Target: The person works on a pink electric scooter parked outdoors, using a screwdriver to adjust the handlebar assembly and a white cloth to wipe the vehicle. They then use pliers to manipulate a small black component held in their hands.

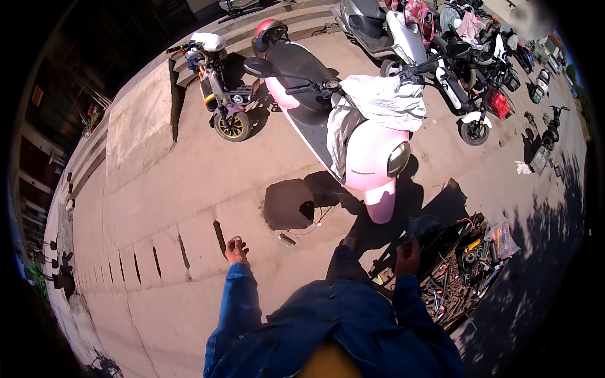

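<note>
My left hand (237,251) hangs over the paving with its fingers loosely bent and apart, holding nothing that I can see. My right hand (408,255) is in shade beside the tool tray (444,324); its fingers look curled, but whether they hold anything is unclear. Ahead stands a pink electric scooter (372,157) with a white and silver cover (386,101) over its handlebar. Between my hands, on the ground, lies a small silver cylinder (287,239) near a thin wire (309,230). The tray is heaped with tools and small metal parts.
A small orange and black electric bike (217,94) is parked at the far left, near a concrete ramp (142,126). Several scooters, one white and black (455,94), crowd the far right. A clear plastic bag (502,239) lies at the tray's edge. Dark slots (183,251) cut the paving.
</note>
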`<action>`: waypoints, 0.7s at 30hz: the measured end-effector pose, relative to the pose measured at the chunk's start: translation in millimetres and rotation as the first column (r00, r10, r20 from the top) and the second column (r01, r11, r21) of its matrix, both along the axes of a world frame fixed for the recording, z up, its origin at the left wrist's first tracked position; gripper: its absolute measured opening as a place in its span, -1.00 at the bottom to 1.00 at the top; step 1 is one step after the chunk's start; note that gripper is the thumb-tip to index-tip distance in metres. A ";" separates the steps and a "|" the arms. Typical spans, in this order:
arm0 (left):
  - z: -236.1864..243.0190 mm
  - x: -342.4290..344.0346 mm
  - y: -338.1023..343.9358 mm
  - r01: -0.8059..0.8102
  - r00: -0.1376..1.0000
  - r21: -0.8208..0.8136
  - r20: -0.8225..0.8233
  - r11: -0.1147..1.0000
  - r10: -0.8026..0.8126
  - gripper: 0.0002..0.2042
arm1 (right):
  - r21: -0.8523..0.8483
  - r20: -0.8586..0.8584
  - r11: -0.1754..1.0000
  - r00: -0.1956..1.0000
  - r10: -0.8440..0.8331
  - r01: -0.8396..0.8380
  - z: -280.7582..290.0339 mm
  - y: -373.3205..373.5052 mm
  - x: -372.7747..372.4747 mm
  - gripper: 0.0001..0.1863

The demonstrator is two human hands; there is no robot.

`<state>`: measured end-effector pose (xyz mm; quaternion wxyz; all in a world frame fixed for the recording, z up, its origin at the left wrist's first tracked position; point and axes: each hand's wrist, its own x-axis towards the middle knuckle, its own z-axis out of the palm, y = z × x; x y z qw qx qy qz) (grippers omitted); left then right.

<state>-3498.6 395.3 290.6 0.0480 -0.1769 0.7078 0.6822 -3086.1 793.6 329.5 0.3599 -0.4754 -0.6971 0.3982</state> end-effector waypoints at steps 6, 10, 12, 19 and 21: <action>47.3 15.0 146.5 0.040 0.993 0.107 0.108 0.993 -0.052 -0.77 | 0.224 -0.076 0.931 0.947 0.311 -0.288 102.4 121.3 -198.2 -0.39; 75.3 -3.8 212.0 0.273 0.954 0.126 0.090 0.954 -0.285 -0.74 | 0.146 -0.074 0.913 0.916 0.395 -0.381 163.5 173.2 -308.7 -0.34; 100.2 -30.7 250.3 0.379 0.923 0.121 0.017 0.917 -0.384 -0.73 | 0.193 -0.163 0.903 0.895 0.414 -0.383 183.3 198.2 -350.5 -0.33; 133.7 -119.4 371.3 0.592 0.802 0.165 -0.023 0.789 -0.597 -0.69 | 0.111 0.021 0.896 0.902 0.431 -0.431 177.1 238.1 -436.0 -0.37; 140.0 -142.9 403.3 0.639 0.761 0.182 -0.011 0.747 -0.648 -0.67 | 0.142 0.055 0.897 0.908 0.416 -0.419 166.1 250.7 -447.6 -0.34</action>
